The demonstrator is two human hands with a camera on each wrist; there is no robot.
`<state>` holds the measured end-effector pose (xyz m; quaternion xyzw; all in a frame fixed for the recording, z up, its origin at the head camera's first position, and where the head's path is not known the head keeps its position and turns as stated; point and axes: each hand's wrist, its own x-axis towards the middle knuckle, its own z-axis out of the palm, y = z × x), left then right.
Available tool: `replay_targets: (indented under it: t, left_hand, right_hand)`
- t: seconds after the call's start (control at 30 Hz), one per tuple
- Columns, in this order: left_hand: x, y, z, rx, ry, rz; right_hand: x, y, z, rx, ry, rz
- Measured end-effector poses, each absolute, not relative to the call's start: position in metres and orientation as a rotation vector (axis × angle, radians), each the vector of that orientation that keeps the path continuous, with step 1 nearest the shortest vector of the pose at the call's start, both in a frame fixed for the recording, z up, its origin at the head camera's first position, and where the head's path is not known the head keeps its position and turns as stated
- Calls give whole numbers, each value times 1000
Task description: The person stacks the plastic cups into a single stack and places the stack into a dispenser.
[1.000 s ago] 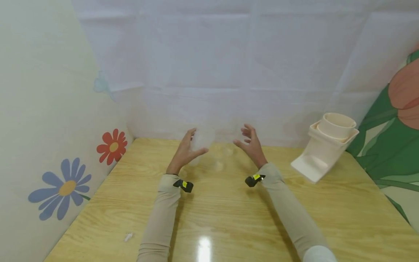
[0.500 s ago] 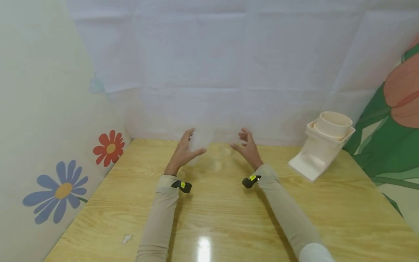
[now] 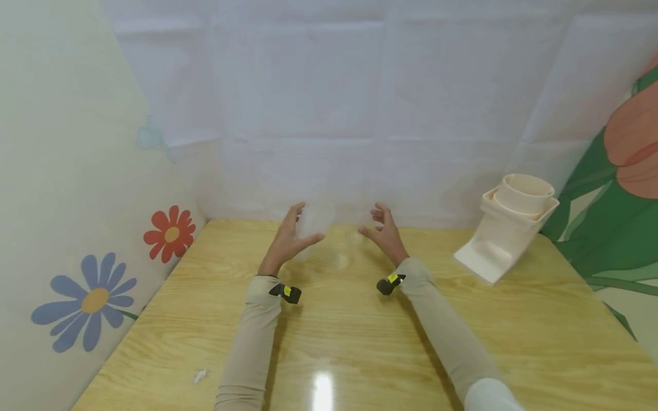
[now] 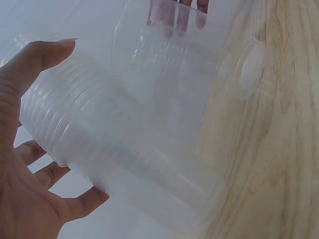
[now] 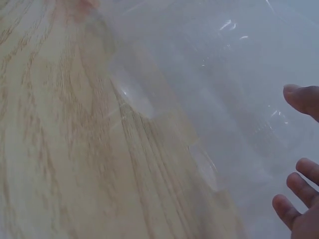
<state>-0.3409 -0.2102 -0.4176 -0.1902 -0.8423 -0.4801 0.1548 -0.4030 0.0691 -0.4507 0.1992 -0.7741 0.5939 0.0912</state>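
A stack of nested clear plastic cups point(image 4: 124, 139) lies tilted in my left hand point(image 3: 288, 240), gripped between thumb and curved fingers around the rims. Ahead of the stack, another clear cup point(image 4: 164, 64) shows in the left wrist view, with fingers of my right hand seen through and beyond it. My right hand point(image 3: 388, 235) is at the right of these cups, thumb and fingers spread apart and loosely bent, holding nothing. From the right wrist, two round clear cup bases point(image 5: 132, 92) show against the table and white sheet; the see-through walls are faint.
At the right of the wooden table point(image 3: 329, 319) stands a cream-coloured angled holder point(image 3: 506, 234) with a round ring in its top. A white sheet point(image 3: 308, 103) hangs behind the table. A small white scrap point(image 3: 200, 375) lies front left.
My right hand has moved a little left, closer to the cups. The left hand keeps its grip on the cup stack, nearly still, while the head view has shifted slightly.
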Motion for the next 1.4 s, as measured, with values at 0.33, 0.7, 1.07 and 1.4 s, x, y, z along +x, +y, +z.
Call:
replay_targets:
  t: [0.33,0.7,1.07,1.4]
  left_hand:
    - [-343,-210,-420,-522,-2433,-1385]
    - [-347,-209,-421,-541,-2412,-1382]
    - [-345,-208,-421,-522,-2412,-1365]
    - [-345,-209,-421,-544,-2405,-1369]
  right_hand:
    - [-386,67,-434,631,-2298,1827]
    - [-405,60,-453,630,-2297,1862]
    - [-407,48,-457,624,-2283,1870]
    - [-417,46,-468,574,-2269,1888]
